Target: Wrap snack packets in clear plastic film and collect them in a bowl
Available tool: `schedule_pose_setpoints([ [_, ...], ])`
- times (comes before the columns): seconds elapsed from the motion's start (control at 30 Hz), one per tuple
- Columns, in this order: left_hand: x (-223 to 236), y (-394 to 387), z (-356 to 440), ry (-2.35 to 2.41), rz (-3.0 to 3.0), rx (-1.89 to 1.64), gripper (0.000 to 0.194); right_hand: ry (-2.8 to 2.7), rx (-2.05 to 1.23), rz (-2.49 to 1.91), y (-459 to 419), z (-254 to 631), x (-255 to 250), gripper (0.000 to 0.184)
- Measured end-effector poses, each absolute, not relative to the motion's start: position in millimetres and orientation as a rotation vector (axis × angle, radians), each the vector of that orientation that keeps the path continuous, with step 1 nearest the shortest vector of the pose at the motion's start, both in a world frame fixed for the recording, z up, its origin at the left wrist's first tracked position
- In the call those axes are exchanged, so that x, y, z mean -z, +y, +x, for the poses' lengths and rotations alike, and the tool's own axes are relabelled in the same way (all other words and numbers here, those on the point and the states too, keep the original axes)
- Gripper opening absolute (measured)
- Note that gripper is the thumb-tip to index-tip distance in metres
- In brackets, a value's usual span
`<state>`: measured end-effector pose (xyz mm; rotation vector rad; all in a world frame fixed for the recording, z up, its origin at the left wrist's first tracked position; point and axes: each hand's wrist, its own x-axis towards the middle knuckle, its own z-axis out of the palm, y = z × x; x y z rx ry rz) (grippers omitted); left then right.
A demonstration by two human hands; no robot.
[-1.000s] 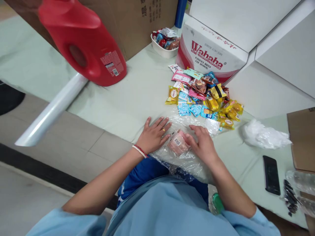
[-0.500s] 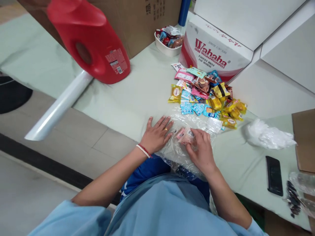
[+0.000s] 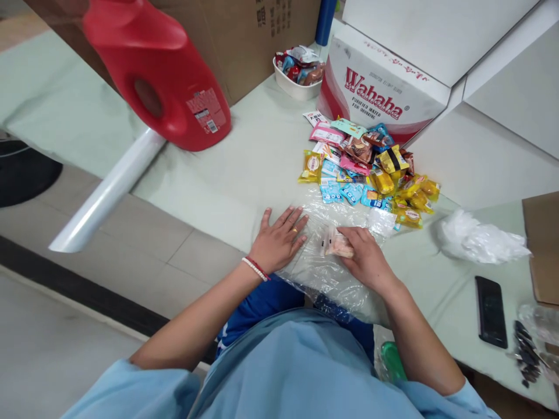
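The packet (image 3: pixel 338 244) lies over the film (image 3: pixel 318 276), between the 2 hands, projecting leftward from the nearer right hand (image 3: pixel 369 259), whose fingers close on its right end; long axis roughly crosswise. The left hand (image 3: pixel 279 240) is palm down, fingers spread, apart from it. Packet pink, oblong, clear-ended; film transparent, creased, glossy; surface (image 3: pixel 209 186) pale green, faintly wrinkled.

Snack pile (image 3: pixel 360 152) behind plastic sheet (image 3: pixel 312 267) — jug (image 3: pixel 183 75) left, phone (image 3: pixel 491 311) right.
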<state>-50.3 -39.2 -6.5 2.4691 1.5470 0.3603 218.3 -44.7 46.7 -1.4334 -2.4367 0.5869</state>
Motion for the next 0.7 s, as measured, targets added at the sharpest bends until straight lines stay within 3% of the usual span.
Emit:
schedule_pose_setpoints([
  [0.23, 6.0, -40.1, -49.4, 1.553, 2.467, -0.411, 0.053, -2.482, -0.425, -1.535, -50.2, 185.4, -31.1, 0.064],
  [0.4, 6.1, -39.2, -51.0, 1.532, 2.471, -0.417, 0.052, -2.516, -0.351, -1.515, -51.4, 176.8, -26.5, 0.052],
  [0.7, -3.7, -49.7, -83.9, 1.423, 2.684, -0.706, 0.054, -2.457, -0.409, -1.044, -107.0, 234.0, -49.2, 0.077],
])
